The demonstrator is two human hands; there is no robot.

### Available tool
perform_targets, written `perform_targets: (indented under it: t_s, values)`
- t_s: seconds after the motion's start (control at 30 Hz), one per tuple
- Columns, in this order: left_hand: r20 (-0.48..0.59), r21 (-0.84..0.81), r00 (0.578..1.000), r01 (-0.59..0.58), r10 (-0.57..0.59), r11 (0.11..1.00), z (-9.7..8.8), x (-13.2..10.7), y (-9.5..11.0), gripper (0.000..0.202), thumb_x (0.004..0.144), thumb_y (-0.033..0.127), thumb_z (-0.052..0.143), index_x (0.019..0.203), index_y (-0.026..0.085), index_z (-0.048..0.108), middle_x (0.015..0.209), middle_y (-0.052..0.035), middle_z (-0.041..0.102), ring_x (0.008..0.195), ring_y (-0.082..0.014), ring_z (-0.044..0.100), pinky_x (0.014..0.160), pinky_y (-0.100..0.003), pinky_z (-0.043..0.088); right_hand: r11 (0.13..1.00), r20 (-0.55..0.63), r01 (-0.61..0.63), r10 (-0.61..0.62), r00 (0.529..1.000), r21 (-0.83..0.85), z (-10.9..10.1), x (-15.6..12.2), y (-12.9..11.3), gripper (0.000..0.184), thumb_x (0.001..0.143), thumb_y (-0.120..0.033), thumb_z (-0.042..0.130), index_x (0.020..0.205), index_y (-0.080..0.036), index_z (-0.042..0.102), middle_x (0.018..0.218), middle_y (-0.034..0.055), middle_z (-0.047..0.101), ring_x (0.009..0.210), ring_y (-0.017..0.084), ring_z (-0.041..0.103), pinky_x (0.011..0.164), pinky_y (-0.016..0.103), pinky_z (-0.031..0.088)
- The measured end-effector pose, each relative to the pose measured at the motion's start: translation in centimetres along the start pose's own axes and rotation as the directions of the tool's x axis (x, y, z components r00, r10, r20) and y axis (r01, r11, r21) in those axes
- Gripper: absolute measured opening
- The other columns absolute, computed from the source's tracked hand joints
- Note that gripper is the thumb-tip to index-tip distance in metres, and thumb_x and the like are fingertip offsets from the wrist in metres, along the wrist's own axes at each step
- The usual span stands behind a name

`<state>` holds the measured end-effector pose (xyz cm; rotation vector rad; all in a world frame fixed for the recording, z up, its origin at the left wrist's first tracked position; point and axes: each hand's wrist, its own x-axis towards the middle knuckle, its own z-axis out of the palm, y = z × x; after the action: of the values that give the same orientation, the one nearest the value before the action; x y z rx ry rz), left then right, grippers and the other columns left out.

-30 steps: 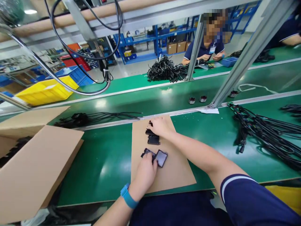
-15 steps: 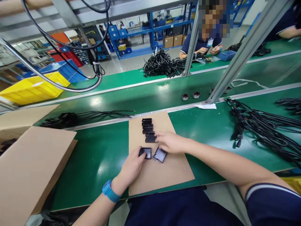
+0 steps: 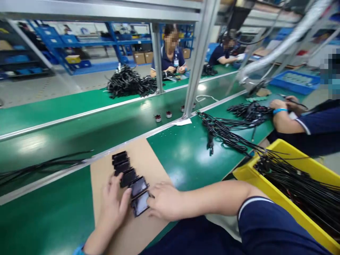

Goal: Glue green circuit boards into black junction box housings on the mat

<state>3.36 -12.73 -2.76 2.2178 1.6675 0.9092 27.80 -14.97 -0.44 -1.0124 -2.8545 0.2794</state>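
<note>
A brown cardboard sheet (image 3: 155,159) lies on the green table. On it, several small black plastic housings (image 3: 121,161) sit in a row running toward me. My left hand (image 3: 114,205) lies flat on the sheet beside the row, fingers stretched out and thumb against one of the two nearest housings (image 3: 138,186). My right hand (image 3: 164,200) rests on the other side, fingers spread, with the fingertips touching the nearest housing (image 3: 142,204). Neither hand has lifted anything.
A yellow bin (image 3: 247,173) full of black cables stands at my right. Loose cable bundles (image 3: 225,131) lie on the table past a metal post (image 3: 196,60). A co-worker's arms (image 3: 284,118) work at the right; other people sit across the green belt (image 3: 79,124).
My view has swung to the right. My right hand has drawn back from the far housings to the nearest one, and the two near housings now sit in line with the others.
</note>
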Motion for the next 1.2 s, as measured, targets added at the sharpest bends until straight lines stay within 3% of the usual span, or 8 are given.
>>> perform_targets:
  t_s: [0.13,0.2,0.27,0.37,0.63,0.77,0.93,1.2]
  values:
    - [0.044,-0.067,0.979,0.200,-0.197,0.978,1.8,3.3,-1.0,0.074,0.099,0.053,0.039,0.161,0.017,0.019,0.169,-0.0167,0.008,0.157,-0.0327,0.003,0.125,-0.060,0.012,0.909,-0.142,-0.415,0.406,0.903,-0.037,-7.1,-1.1,11.1,0.040,0.100,-0.048,0.047,0.098,-0.016,0.071,0.101,0.0152,0.068,0.100,0.029,0.058,0.088,0.043,0.041]
    - [0.076,-0.111,0.955,0.294,-0.287,0.949,3.3,4.0,-0.4,0.078,0.099,0.055,0.035,0.161,0.011,0.018,0.169,-0.0197,0.009,0.157,-0.0319,0.002,0.126,-0.057,0.009,0.674,-0.252,-0.738,0.708,0.660,-0.041,-11.0,-3.6,18.5,0.041,0.100,-0.047,0.048,0.106,-0.013,0.069,0.113,0.0202,0.067,0.112,0.033,0.056,0.096,0.046,0.037]
    - [0.111,-0.120,0.934,0.353,-0.341,0.928,4.6,4.1,0.7,0.083,0.099,0.058,0.035,0.160,0.005,0.015,0.168,-0.0235,0.007,0.157,-0.0329,0.003,0.126,-0.056,0.009,0.317,-0.256,-0.948,0.919,0.301,0.021,-13.7,-6.6,25.3,0.042,0.100,-0.043,0.050,0.122,-0.010,0.063,0.129,0.0236,0.061,0.122,0.034,0.052,0.100,0.045,0.035]
    - [0.113,-0.043,0.934,0.345,-0.339,0.937,5.0,3.9,2.7,0.094,0.095,0.062,0.041,0.160,0.002,0.011,0.167,-0.0266,0.002,0.156,-0.0379,0.000,0.125,-0.061,0.010,0.177,-0.179,-0.982,0.970,0.163,0.068,-14.8,-10.9,31.7,0.042,0.096,-0.036,0.059,0.120,-0.002,0.063,0.122,0.0277,0.064,0.115,0.031,0.058,0.094,0.038,0.040]
    - [0.363,-0.276,0.931,0.129,-0.021,0.952,4.7,10.1,11.0,0.071,0.094,0.056,0.052,0.155,0.024,0.033,0.158,-0.0167,0.042,0.143,-0.0361,0.044,0.115,-0.060,0.038,0.313,-0.222,-0.934,0.936,0.273,0.174,-12.4,-15.1,32.3,0.027,0.095,-0.026,0.057,0.114,-0.010,0.067,0.106,0.0147,0.072,0.098,0.022,0.064,0.082,0.026,0.041]
    - [0.468,-0.552,0.874,0.176,0.129,0.815,10.0,15.7,17.8,0.084,0.090,0.058,0.060,0.156,0.016,0.027,0.157,-0.0233,0.040,0.145,-0.0334,0.041,0.117,-0.055,0.036,0.519,-0.380,-0.802,0.834,0.399,0.296,-14.2,-16.0,27.4,0.025,0.094,-0.032,0.058,0.112,-0.018,0.065,0.098,0.0040,0.072,0.088,0.017,0.063,0.077,0.024,0.042]
    - [0.294,-0.820,0.933,0.136,0.207,0.555,13.6,19.2,24.8,0.077,0.076,0.047,0.080,0.140,0.016,0.049,0.144,-0.0181,0.057,0.136,-0.0310,0.052,0.115,-0.047,0.041,0.800,-0.536,-0.394,0.597,0.597,0.452,-16.4,-13.9,19.6,0.015,0.090,-0.029,0.059,0.099,-0.017,0.065,0.090,0.0011,0.069,0.082,0.015,0.059,0.077,0.024,0.042]
    - [0.433,-0.785,0.900,0.347,0.054,0.514,8.2,17.5,21.1,0.032,0.079,0.044,0.078,0.090,0.015,0.071,0.078,-0.0043,0.074,0.062,-0.0185,0.068,0.062,-0.033,0.060,0.762,-0.240,-0.444,0.595,0.767,0.471,-20.5,-9.2,16.7,0.015,0.078,-0.031,0.071,0.084,-0.017,0.066,0.078,-0.0008,0.064,0.073,0.015,0.056,0.066,0.024,0.038]
